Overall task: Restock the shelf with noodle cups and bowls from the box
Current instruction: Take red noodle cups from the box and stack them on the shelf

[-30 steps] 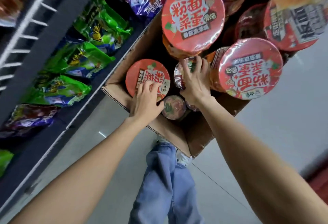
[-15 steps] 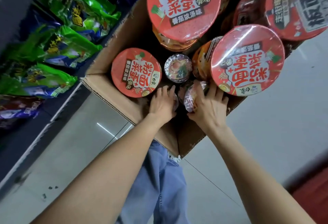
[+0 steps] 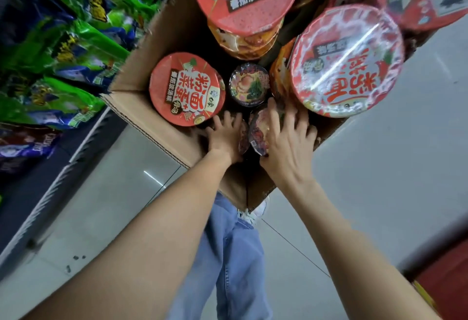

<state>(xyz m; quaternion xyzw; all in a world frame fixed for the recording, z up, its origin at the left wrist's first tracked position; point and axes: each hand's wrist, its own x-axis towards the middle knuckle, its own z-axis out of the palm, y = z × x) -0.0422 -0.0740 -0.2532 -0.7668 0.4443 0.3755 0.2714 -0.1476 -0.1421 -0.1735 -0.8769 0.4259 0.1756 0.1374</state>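
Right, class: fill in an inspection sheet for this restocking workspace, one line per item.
Surface: grey tiled floor, small dark specks.
Job's things: cardboard box holding red noodle bowls and small noodle cups.
Clutter: nothing seen.
Grippers: left hand and right hand each reach into the box and grip a small cup.
Cables: nothing seen.
Surroundings: shelf of green snack bags; jeans.

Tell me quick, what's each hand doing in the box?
Left hand: reaching into the box, fingers on a small noodle cup; grip cannot be told.
Right hand: holding another small cup.
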